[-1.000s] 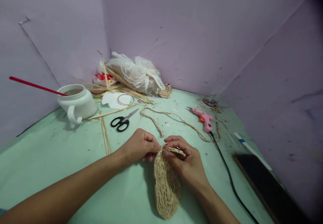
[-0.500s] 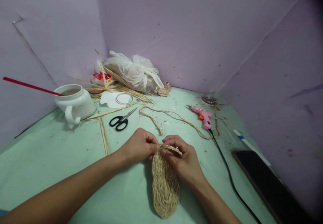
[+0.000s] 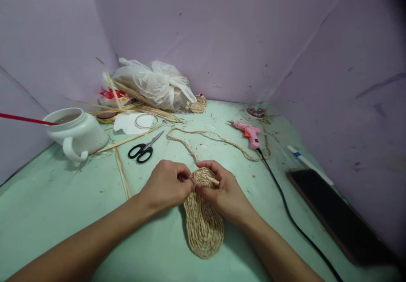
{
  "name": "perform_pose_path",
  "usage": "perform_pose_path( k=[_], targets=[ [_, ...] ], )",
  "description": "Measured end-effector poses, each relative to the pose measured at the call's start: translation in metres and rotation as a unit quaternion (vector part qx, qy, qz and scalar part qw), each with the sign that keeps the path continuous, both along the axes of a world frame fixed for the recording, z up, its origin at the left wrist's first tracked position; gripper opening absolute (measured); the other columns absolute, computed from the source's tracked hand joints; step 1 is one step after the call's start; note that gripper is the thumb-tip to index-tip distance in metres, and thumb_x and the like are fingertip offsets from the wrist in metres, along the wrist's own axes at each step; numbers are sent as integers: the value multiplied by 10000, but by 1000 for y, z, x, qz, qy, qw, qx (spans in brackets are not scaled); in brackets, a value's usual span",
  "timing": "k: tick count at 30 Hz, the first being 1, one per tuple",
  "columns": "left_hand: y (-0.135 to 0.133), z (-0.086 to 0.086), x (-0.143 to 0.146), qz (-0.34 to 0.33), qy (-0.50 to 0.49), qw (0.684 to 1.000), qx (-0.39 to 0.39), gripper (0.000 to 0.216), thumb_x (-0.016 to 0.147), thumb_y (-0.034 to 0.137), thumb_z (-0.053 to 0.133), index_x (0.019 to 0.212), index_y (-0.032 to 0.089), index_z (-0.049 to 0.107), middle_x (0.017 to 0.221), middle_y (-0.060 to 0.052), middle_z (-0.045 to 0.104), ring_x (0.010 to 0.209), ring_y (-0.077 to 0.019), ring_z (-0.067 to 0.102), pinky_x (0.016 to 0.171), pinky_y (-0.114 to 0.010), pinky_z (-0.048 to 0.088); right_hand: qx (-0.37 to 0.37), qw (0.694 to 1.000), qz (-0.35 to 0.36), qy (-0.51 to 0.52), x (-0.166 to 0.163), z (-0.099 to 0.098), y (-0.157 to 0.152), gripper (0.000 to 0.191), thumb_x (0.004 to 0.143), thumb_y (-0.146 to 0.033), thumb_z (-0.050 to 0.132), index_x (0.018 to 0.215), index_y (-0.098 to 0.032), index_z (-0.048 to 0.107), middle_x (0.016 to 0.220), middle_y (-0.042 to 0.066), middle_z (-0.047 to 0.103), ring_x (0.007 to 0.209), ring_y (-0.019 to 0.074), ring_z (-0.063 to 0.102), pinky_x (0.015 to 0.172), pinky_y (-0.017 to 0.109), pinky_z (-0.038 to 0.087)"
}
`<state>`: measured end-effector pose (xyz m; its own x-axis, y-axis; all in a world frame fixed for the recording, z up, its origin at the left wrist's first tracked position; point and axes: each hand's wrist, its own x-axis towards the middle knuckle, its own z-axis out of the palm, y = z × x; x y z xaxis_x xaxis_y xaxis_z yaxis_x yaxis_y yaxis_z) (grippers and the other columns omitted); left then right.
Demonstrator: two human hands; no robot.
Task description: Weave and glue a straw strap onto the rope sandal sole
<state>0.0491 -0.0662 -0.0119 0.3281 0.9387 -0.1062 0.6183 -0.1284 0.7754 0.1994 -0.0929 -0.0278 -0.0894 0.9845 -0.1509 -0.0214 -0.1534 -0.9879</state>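
Tan braided sole (image 3: 204,225), long and rounded, its cords coiled in ovals.

free table (image 3: 47,214) left, scissors (image 3: 145,148) ahead, cable (image 3: 284,199) right

Light dim, cool, diffuse; source out of view; soft-edged shadows on table (image 3: 47,214) either side of sole (image 3: 204,231); faint sheen on pot (image 3: 87,136); weave legible, scissors (image 3: 147,147) fairly crisp; phone (image 3: 336,214) stretched, softening toward lower right; right wall (image 3: 358,117) fades into black upper corner.
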Motion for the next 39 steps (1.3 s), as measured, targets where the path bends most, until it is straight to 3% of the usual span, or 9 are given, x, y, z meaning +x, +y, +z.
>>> perform_pose_path(
  k=[7, 10, 17, 27, 33, 39],
  targets=[
    [-4, -2, 6, 18, 37, 995, 92, 173, 608, 160, 435, 479, 127, 546, 434, 31, 412, 450, -78, 356, 434, -202, 257, -13, 1000, 2, 13, -1, 1, 1, 367, 576, -80, 578, 924, -184, 523, 679, -38, 576, 602, 113, 519, 556, 232, 407],
    [-5, -3, 6, 29, 36, 993, 111, 169, 609, 154, 439, 502, 128, 566, 436, 33, 431, 450, -78, 369, 441, -201, 270, -21, 999, -6, 29, -2, 1, 2, 360, 569, -92, 590, 911, -184, 524, 678, -34, 573, 607, 117, 519, 567, 241, 405],
    [-2, -3, 4, -14, 46, 997, 63, 213, 675, 193, 442, 597, 131, 631, 500, 7, 534, 485, -101, 441, 465, -211, 310, -9, 1000, -8, 9, -1, -3, 1, 367, 578, -83, 567, 929, -179, 519, 664, -40, 550, 570, 103, 483, 532, 230, 388],
    [2, 5, 3, 4, 47, 999, -15, 134, 533, 150, 482, 560, 128, 611, 474, 26, 487, 483, -97, 409, 438, -203, 291, 36, 999, 12, -2, -5, -8, -4, 352, 572, -66, 542, 905, -182, 545, 674, -32, 553, 596, 113, 496, 547, 232, 395],
    [2, -1, 3, 17, 34, 999, -13, 161, 542, 149, 449, 580, 134, 605, 475, 33, 476, 484, -96, 398, 436, -209, 273, 38, 999, 5, -19, -3, -11, -3, 361, 595, -55, 546, 930, -189, 550, 701, -21, 582, 599, 114, 515, 558, 238, 418],
    [-2, -3, 9, 36, 126, 990, 48, 87, 566, 193, 489, 573, 168, 572, 522, 12, 547, 525, -130, 463, 484, -240, 296, 102, 994, 15, -38, -4, -19, -7, 392, 636, -41, 518, 991, -207, 536, 760, -8, 609, 683, 137, 567, 627, 253, 455]
  ],
)
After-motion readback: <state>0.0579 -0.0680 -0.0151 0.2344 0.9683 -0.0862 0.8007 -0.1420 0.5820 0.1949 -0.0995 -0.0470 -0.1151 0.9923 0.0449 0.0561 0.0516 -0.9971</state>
